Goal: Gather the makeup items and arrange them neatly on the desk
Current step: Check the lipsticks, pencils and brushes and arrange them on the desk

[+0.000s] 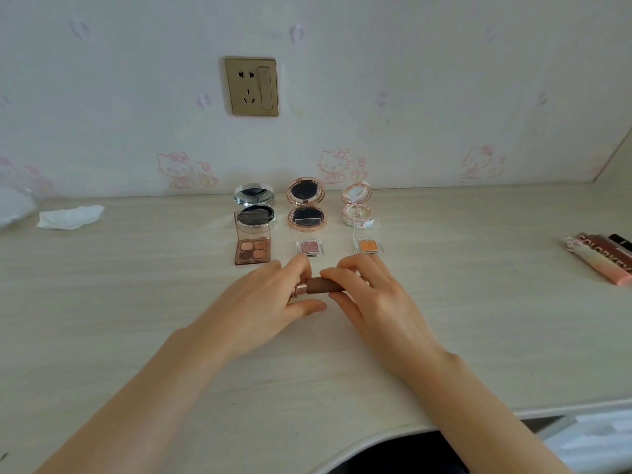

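Both my hands meet on one brown lipstick tube [320,285] lying crosswise on the tabletop [136,302]. My left hand [270,302] curls its fingers round the rose-gold end; my right hand [369,295] pinches the brown body between thumb and fingertips.

Just beyond my fingers stand three open small palettes in a row. Ahead of my left hand, a brown quad palette [252,249] holds four pans, two lighter and two darker, its clear lid upright. Straight ahead, a single pan [310,248] holds pink glitter shadow. Ahead of my right hand, a single pan [368,247] holds orange shadow.

Farther beyond these stand three round compacts, lids raised. The silver compact [254,208] and the rose-gold compact [306,208] each show a dark inside; what fills them I cannot tell. The pale pink compact [359,205] shows a light inside.

Count: one lipstick held, three palettes, three compacts.

Far to my right, near the frame edge, lies a cluster of lip tubes [602,256], touching one another; their number I cannot tell. Far to my left lies a crumpled white tissue [70,217].

The wall meets the tabletop just behind the compacts. The curved front edge runs below my right forearm. Bare surface lies on both sides of my hands.
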The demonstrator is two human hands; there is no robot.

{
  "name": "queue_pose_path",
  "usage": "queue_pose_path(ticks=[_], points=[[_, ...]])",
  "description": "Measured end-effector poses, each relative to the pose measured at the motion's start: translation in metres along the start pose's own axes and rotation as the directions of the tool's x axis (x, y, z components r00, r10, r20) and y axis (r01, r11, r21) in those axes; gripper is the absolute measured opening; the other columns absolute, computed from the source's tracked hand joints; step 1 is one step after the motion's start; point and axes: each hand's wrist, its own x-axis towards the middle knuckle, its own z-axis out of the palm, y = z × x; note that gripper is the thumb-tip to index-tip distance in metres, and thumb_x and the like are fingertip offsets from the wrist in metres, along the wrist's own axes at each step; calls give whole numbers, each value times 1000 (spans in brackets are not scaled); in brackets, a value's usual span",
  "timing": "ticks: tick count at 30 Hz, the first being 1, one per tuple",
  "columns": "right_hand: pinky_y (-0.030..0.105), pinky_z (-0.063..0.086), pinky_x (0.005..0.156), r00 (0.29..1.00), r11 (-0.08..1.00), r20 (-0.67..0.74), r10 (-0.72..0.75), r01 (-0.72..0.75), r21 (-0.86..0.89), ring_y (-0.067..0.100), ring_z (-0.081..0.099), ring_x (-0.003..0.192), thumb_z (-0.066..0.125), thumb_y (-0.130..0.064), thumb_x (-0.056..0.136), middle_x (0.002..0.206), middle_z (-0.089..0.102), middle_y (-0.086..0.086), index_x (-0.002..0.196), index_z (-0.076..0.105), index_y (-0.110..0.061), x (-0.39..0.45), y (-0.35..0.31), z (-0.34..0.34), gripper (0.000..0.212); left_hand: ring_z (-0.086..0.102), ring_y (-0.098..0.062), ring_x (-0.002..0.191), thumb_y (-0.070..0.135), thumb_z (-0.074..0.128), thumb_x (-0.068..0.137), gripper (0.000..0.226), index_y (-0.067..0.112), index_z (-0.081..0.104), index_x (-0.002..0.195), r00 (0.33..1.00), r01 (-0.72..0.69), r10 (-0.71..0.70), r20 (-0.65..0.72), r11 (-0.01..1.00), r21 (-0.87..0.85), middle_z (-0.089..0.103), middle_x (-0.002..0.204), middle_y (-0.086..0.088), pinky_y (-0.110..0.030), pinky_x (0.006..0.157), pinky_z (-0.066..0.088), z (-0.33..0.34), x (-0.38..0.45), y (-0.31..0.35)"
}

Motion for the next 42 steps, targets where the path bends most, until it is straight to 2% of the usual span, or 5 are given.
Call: queue_pose_path(ticks=[7,17,20,25,42], points=[[29,45,83,983,987,-108,150,-142,80,28,58,100,63,8,83,106,60,8,109,64,-3,2,9,-2,28,45,-6,66,56,61,80,32,36,38,89,995,-10,-2,-97,992,-122,47,73,8,-25,56,31,2,3,-11],[11,40,71,886,859,-116,448,-391,331,3,54,86,63,-13,88,100,65,-4,109,52,-21,-1,13,-1,25,37,-9,56,38,50,94,14,32,38,92,992,17,-75,-97,866,-500,47,65,10,-25,56,35,8,3,-12],[19,46,72,847,777,-119,517,-407,480,10,58,81,64,-8,84,90,67,-6,98,58,-22,1,12,-5,20,51,-16,67,28,48,97,9,22,42,94,993,43,-101,-67,810,-585,57,71,3,-42,69,46,6,3,-3],[34,53,80,757,559,25,653,-503,659,12,63,90,58,-11,89,86,71,-4,91,61,-27,2,20,-21,16,64,-14,77,14,60,92,5,11,57,92,987,47,-140,-78,720,-693,70,86,-8,-25,73,52,3,5,15],[36,56,77,701,593,23,713,-620,514,8,70,82,64,-1,83,83,72,-7,95,58,-29,4,132,-69,32,70,-15,84,18,73,80,7,17,67,83,981,120,-190,-48,774,-622,74,80,4,-46,87,54,20,142,100]])
